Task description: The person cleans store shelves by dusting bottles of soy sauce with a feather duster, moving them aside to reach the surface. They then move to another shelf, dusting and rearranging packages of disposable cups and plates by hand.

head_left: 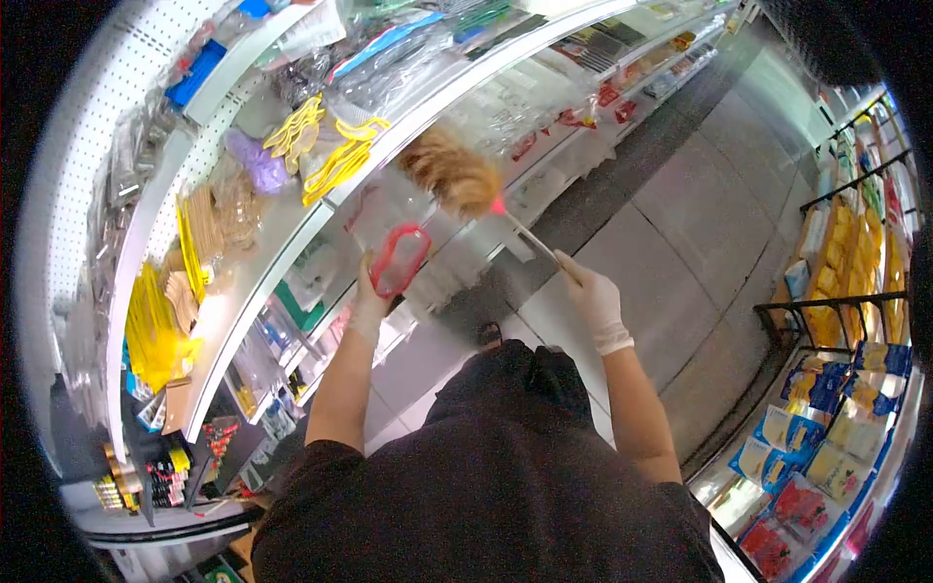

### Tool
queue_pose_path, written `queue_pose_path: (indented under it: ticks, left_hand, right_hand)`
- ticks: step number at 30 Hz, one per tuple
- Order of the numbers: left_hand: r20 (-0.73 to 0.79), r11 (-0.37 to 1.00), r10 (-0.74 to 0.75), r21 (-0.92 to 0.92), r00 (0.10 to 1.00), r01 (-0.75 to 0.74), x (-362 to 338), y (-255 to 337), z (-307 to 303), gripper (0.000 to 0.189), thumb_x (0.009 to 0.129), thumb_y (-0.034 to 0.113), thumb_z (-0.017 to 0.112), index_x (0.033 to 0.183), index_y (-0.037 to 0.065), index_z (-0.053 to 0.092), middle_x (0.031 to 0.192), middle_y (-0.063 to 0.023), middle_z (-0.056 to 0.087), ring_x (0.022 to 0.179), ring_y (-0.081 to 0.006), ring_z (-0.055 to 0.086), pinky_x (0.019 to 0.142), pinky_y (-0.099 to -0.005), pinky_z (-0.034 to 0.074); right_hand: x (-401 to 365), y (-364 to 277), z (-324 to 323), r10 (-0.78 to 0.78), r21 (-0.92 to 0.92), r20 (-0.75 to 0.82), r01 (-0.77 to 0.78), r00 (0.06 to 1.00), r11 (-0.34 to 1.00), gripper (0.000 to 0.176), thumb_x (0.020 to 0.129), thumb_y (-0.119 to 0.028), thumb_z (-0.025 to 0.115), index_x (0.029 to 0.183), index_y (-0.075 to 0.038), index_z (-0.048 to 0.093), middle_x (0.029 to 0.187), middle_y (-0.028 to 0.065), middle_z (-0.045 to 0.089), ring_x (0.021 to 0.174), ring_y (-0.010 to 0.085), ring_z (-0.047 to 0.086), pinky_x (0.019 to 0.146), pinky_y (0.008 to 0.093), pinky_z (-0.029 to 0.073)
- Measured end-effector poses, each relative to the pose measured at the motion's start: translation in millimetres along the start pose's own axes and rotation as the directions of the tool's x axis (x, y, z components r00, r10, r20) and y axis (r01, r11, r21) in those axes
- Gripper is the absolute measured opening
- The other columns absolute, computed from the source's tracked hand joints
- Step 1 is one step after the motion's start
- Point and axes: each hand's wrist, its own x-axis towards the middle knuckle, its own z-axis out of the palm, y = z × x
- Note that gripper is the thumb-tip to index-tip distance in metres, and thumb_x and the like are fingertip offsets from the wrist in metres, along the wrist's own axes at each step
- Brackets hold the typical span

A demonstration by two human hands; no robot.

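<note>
In my right hand [589,299], gloved in white, is the pale handle of a duster [455,177]; the fingers are wrapped round it. Its brown fluffy head, blurred by motion, is up against the front of the shelf, with a pink-red collar below the fluff. My left hand [367,299], also gloved, grips a clear plastic item with a red oval rim [400,260], close to the lower shelf. Yellow gloves [350,160] hang on the shelf just above that hand. The left fingers are partly hidden behind the red rim.
A curved white shelf edge [262,321] runs along my left, with packaged goods above and below it. More yellow gloves [151,330] hang farther left. Grey floor tiles [671,253] stretch ahead. On the right stands a rack with blue packets [777,447] and yellow packs [838,262].
</note>
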Motion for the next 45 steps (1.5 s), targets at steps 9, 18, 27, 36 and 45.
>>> queue_pose_path:
  ticks: [9,18,27,36,45]
  left_hand:
    - [0.13,0.713,0.315,0.622,0.94,-0.325,-54.2,-99.0,-22.6,0.05,0.086,0.029,0.062,0.125,0.002,0.048,0.12,-0.014,0.057,0.112,-0.0255,0.054,0.093,-0.0385,0.046]
    - [0.177,0.717,0.37,0.57,0.912,-0.402,-61.5,-104.0,11.5,0.059,0.076,0.004,0.07,0.127,-0.001,0.041,0.115,-0.0118,0.058,0.102,-0.0205,0.059,0.087,-0.0337,0.05]
    - [0.526,0.65,0.081,0.616,0.847,-0.444,-86.5,-133.7,134.0,0.063,0.073,0.007,0.074,0.127,-0.002,0.043,0.116,-0.0123,0.058,0.106,-0.0188,0.057,0.092,-0.0342,0.047]
    - [0.562,0.553,-0.31,0.763,0.767,-0.335,-98.3,-179.6,221.9,0.074,0.081,0.024,0.071,0.14,0.002,0.033,0.133,-0.0122,0.049,0.123,-0.0205,0.045,0.105,-0.0378,0.035]
    - [0.702,-0.486,0.189,0.675,0.687,-0.556,39.5,-85.4,251.1,0.07,0.082,0.042,0.064,0.137,0.007,0.039,0.133,-0.0228,0.043,0.122,-0.0373,0.043,0.104,-0.0433,0.033]
  right_hand:
    - [-35.6,84.1,6.9,0.314,0.679,-0.107,-0.161,0.943,0.717,0.034,0.093,-0.008,0.049,0.125,0.003,0.055,0.118,0.0082,0.064,0.109,0.0158,0.059,0.092,0.0273,0.044]
    - [-95.9,153.8,-6.3,-0.017,0.445,-0.212,0.112,0.977,0.888,0.035,0.09,-0.016,0.057,0.123,-0.003,0.058,0.089,0.0048,0.067,0.063,0.0111,0.057,0.061,0.0266,0.047]
    - [-72.4,103.4,-51.3,0.357,0.887,-0.167,-0.018,0.919,0.462,0.028,0.093,-0.023,0.057,0.115,-0.007,0.056,0.076,-0.0027,0.053,0.05,0.0013,0.037,0.042,0.0179,0.03]
    - [-47.7,117.5,-15.4,0.236,0.905,0.001,-0.102,0.972,0.414,0.051,0.085,-0.022,0.062,0.128,0.002,0.049,0.113,0.0086,0.06,0.093,0.015,0.058,0.077,0.0261,0.048]
    - [-98.2,184.7,31.9,0.521,0.971,0.109,-0.204,0.847,0.128,0.042,0.086,-0.018,0.063,0.121,0.002,0.051,0.114,0.0079,0.059,0.101,0.0172,0.056,0.088,0.0326,0.045]
